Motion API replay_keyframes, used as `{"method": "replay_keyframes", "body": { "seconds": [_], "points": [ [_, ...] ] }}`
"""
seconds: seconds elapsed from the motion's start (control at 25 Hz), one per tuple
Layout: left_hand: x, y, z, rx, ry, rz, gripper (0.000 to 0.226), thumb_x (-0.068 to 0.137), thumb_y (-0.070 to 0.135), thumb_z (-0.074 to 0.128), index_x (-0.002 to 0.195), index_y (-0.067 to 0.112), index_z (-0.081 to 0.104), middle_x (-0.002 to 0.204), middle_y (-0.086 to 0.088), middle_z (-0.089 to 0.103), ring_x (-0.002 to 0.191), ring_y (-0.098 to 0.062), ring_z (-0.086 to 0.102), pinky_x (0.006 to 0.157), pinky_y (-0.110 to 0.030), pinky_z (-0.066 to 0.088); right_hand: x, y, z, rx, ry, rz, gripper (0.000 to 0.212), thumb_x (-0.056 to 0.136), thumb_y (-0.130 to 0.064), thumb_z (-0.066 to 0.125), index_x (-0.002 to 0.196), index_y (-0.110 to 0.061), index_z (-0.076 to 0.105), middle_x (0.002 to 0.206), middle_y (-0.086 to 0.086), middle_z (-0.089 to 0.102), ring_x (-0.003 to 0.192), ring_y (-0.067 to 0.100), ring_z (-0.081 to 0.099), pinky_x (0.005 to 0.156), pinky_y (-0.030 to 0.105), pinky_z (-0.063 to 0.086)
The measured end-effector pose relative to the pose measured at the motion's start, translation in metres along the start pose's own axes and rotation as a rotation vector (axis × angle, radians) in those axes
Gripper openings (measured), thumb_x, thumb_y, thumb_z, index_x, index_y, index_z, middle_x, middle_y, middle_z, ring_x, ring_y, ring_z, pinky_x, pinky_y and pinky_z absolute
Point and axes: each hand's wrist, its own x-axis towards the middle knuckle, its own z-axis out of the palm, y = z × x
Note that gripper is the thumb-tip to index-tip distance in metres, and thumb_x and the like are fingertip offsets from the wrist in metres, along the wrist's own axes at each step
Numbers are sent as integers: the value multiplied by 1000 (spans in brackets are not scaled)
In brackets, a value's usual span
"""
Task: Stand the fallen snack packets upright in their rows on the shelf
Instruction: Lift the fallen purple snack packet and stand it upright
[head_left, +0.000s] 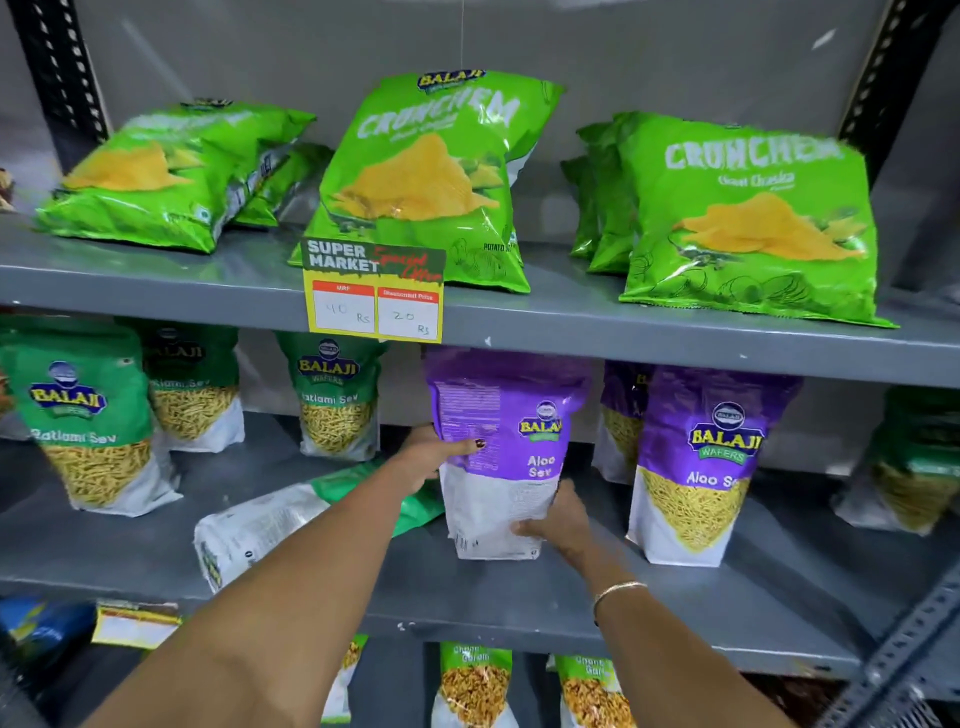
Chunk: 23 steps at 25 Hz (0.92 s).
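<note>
Gripping glossy purple pouch (498, 457) upright: left hand (431, 452), right hand (558, 519).

Both hands grip upright purple Aloo Sev packet (498, 452) on middle shelf (727, 618); green packet (260, 525) lies fallen beside.

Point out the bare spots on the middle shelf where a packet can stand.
Bare grey middle shelf shows between the held purple Aloo Sev pouch and the standing purple pouch, and along the front edge. More lies behind the fallen green-and-white packet, beside the standing green Ratlami Sev pouch. The spot under both arms is crowded.
</note>
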Motion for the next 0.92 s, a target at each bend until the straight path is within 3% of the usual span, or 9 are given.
{"method": "replay_keyframes", "body": {
  "seconds": [0.08, 0.16, 0.36, 0.48, 0.56, 0.64, 0.72, 0.84, 0.92],
  "points": [
    [4, -6, 2, -6, -7, 72, 18, 79, 1, 67, 89, 15, 62, 48, 16, 68, 42, 11, 59, 44, -4, 45, -2, 5, 13, 69, 87, -5, 79, 43, -4, 88, 107, 0, 41, 119, 23, 52, 114, 33, 51, 91, 35, 42],
    [6, -14, -1, -22, 1, 107, 16, 77, -1, 68, 80, 14, 63, 44, 18, 67, 43, 9, 59, 45, -4, 46, -3, 9, 20, 106, 136, -34, 73, 47, 4, 86, 99, -9, 36, 119, 23, 51, 112, 33, 51, 88, 31, 41],
    [-7, -24, 3, -88, -46, -2, 24, 80, 12, 68, 100, 15, 55, 94, 5, 63, 92, -14, 57, 85, -30, 40, -3, 10, 21, 34, 165, 31, 66, 57, -3, 83, 99, -10, 32, 112, 16, 45, 117, 36, 46, 97, 42, 42],
    [-11, -29, 1, 27, -60, -28, 45, 79, 14, 70, 119, 13, 49, 109, -2, 58, 105, -18, 51, 90, -33, 35, -6, 8, 23, -24, 227, 120, 71, 65, -12, 80, 112, -4, 27, 126, 24, 46, 116, 39, 52, 95, 42, 45],
    [-14, -32, -1, 103, -98, -31, 46, 79, 11, 70, 119, 17, 49, 110, -2, 58, 107, -18, 50, 87, -31, 37, -6, 7, 25, -7, 184, 146, 62, 72, -13, 73, 115, 1, 30, 111, 21, 55, 101, 30, 59, 81, 31, 47],
    [-20, -31, -2, 119, -200, -78, 41, 81, 10, 68, 116, 22, 49, 106, 3, 58, 109, -15, 47, 86, -28, 36, -5, 8, 25, 23, 109, 85, 33, 70, -10, 68, 90, -11, 41, 86, 11, 54, 72, 19, 53, 55, 14, 41],
    [-23, -32, -5, 109, -302, -128, 38, 80, 14, 67, 112, 25, 51, 114, 3, 57, 118, -12, 43, 95, -30, 33, -4, 13, 22, 74, 3, 58, 31, 68, 0, 67, 78, -18, 44, 80, 3, 50, 60, 8, 42, 40, 7, 36],
    [-22, -35, -10, 59, -316, -166, 21, 86, 20, 61, 105, 23, 56, 135, -5, 51, 138, -15, 33, 114, -40, 18, -14, 17, 13, 143, -231, 60, 62, 58, -6, 81, 108, -17, 46, 101, -1, 53, 73, 3, 48, 52, 4, 44],
    [-20, -35, -6, 57, -285, -171, 12, 89, 20, 57, 101, 22, 55, 134, -7, 52, 137, -19, 37, 110, -39, 23, -17, 15, 17, 114, -309, 57, 85, 44, -36, 89, 116, -22, 46, 120, 1, 55, 105, 11, 53, 87, 19, 51]
  ]
}}
